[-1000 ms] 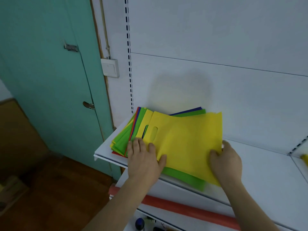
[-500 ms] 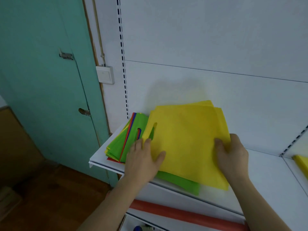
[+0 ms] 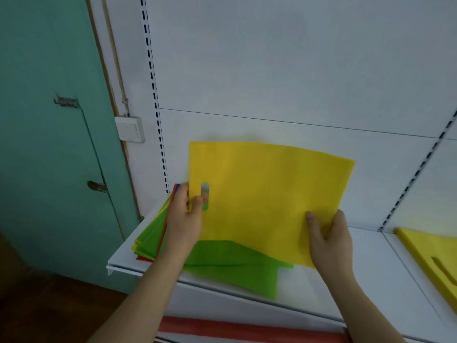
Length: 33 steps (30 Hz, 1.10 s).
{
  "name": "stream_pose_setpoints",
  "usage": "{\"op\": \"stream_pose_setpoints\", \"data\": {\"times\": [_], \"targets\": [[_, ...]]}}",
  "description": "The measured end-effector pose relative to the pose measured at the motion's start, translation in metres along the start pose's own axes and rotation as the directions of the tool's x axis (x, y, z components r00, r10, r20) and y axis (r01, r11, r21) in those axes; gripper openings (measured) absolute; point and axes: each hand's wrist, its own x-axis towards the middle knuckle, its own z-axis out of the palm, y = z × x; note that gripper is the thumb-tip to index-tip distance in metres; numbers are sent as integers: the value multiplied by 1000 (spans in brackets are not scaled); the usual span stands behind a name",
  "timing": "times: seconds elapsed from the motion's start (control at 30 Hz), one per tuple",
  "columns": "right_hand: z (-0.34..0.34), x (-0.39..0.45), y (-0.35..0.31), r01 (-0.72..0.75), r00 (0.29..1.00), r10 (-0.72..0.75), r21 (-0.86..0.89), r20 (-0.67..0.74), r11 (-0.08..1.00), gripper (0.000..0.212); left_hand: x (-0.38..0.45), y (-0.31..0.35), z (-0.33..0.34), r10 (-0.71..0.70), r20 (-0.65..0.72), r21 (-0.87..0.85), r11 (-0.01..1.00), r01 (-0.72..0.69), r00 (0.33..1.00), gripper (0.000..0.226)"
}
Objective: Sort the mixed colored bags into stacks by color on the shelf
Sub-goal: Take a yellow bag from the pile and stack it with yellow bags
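From the head view, the left hand (image 3: 184, 219) pinches the handle edge and the right hand (image 3: 329, 241) grips the lower corner of a yellow bag (image 3: 267, 194), raised above the mixed pile (image 3: 222, 263) on the shelf (image 3: 371, 280), probably bound for the yellow stack (image 3: 430, 253) at right.

A shop: white slotted display shelving (image 3: 321, 288) stocked with coloured bags (image 3: 230, 263), beside a teal door (image 3: 49, 144).
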Motion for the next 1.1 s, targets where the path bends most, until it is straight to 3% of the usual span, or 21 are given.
{"op": "stream_pose_setpoints", "data": {"times": [0.1, 0.2, 0.23, 0.43, 0.53, 0.6, 0.67, 0.77, 0.93, 1.1], "targets": [[4, -6, 17, -80, 991, 83, -30, 102, 996, 16, -9, -14, 0, -100, 66, 125, 988, 91, 993, 23], [-2, -8, 19, -65, 995, 70, -73, 66, 995, 15, -10, -14, 3, -59, 55, 154, 987, 50, 997, 25], [-6, -9, 19, -69, 997, 71, -71, 35, 995, 10, -9, -11, 6, -37, 46, 159, 987, 30, 998, 25], [-49, -29, 30, -132, 955, 124, -10, -270, 991, 39, -28, -8, 48, 72, 83, 133, 988, -83, 994, 22], [-84, -46, 44, -164, 921, 136, -48, -365, 985, 34, -47, -8, 82, 102, 36, 58, 993, -104, 994, 42], [-113, -56, 53, -161, 913, 89, -153, -398, 975, 25, -62, -4, 107, 88, 24, 40, 995, -89, 996, 41], [-145, -64, 62, -135, 918, 22, -259, -396, 957, 15, -79, 3, 134, 107, 70, 39, 993, -110, 992, 28], [-197, -75, 75, -134, 908, -19, -333, -418, 933, 24, -105, 22, 176, 225, 200, 45, 970, -238, 954, 22], [-282, -93, 105, -211, 910, 27, -407, -413, 889, 43, -154, 56, 245, 262, 360, 64, 950, -304, 895, 33], [-375, -106, 143, -239, 903, 50, -400, -427, 885, 41, -216, 83, 308, 255, 451, 90, 941, -327, 856, 42]]}}
